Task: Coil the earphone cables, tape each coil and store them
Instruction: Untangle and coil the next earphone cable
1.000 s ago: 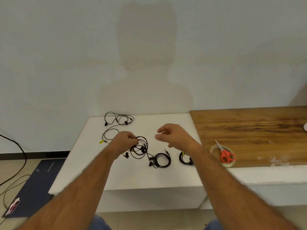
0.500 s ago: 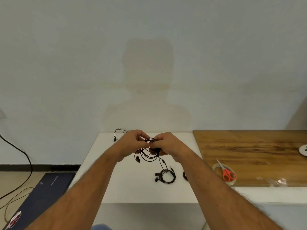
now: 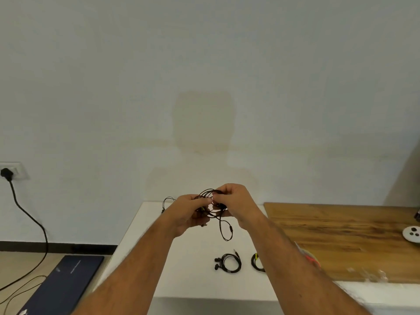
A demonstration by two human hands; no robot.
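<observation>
From my remote seat I see two bare forearms reaching out over a white table (image 3: 181,280). Nearest, below the hands and toward the right forearm, a finished black earphone coil (image 3: 228,263) lies flat with its buds at its left, and just to its right a second coil with a yellow mark (image 3: 256,262) is partly hidden behind the right forearm. A loop of cable with an inline remote (image 3: 231,229) dangles beneath the hands. Above it, the left hand (image 3: 189,212) and the right hand (image 3: 234,204) meet in mid-air over the table, both with fingers curled and pinching a loose black earphone cable (image 3: 210,201) bunched in several loops between them. Just beyond the left hand, another earphone cable (image 3: 167,201) lies uncoiled at the table's far edge. To the right of the right hand stretches a wooden board (image 3: 341,235) bearing a small round white object (image 3: 412,234), too small for me to identify. Behind everything stands a pale wall (image 3: 204,87); far to the left, a black plug (image 3: 5,172) sits in a wall socket.
</observation>
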